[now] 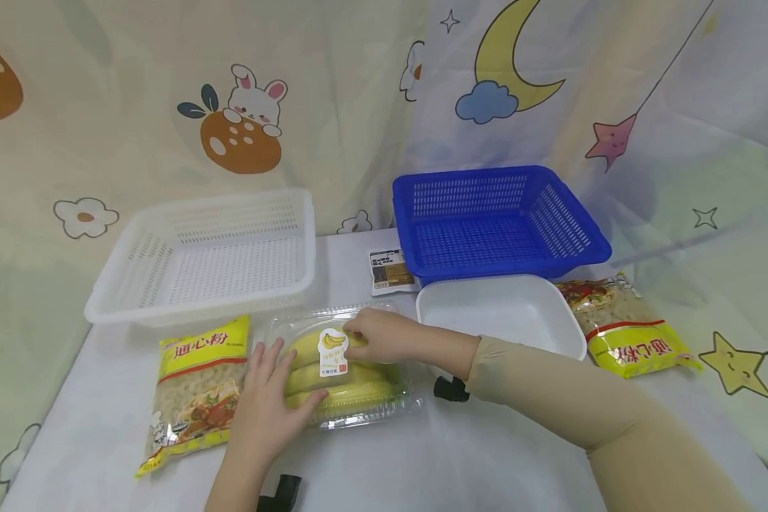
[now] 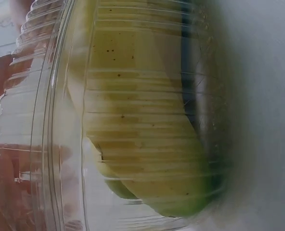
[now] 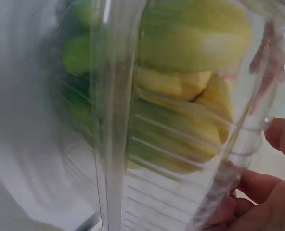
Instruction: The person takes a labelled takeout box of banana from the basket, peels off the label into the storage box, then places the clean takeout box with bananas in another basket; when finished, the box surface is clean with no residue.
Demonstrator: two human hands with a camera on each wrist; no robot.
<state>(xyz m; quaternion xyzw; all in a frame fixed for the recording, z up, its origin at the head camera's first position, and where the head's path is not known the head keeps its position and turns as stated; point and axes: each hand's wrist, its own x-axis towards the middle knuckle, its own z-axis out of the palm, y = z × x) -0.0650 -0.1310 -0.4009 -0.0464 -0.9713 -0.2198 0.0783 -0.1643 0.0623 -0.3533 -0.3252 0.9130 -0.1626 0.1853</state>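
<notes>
I had both hands on the clear plastic clamshell box of bananas (image 1: 348, 373), which lay on the white-covered table (image 1: 486, 455) near its front edge, between the two baskets and me. My left hand (image 1: 272, 405) lay flat against the box's left end, fingers straight and spread over the lid, the thumb stretched along the front side; it gripped nothing. My right hand (image 1: 384, 336) came in from the right and rested on top of the lid at the back, fingers curled down beside the banana sticker (image 1: 333, 352); whether they pinched the lid's edge or only pressed on it, I could not tell. Through the left wrist camera the ribbed lid (image 2: 60, 120) filled the view with a yellow-green banana (image 2: 142, 144) behind it. The right wrist camera showed the bananas (image 3: 190, 43) through the plastic and my fingertips (image 3: 258, 192) at the box's edge.

A yellow macaroni bag (image 1: 195, 387) lay just left of the box, touching my left hand's side. Behind stood a white basket (image 1: 211, 252) and a blue basket (image 1: 496, 220), with a white tray (image 1: 499, 313), a small packet (image 1: 389, 270) and a second macaroni bag (image 1: 627, 327) to the right.
</notes>
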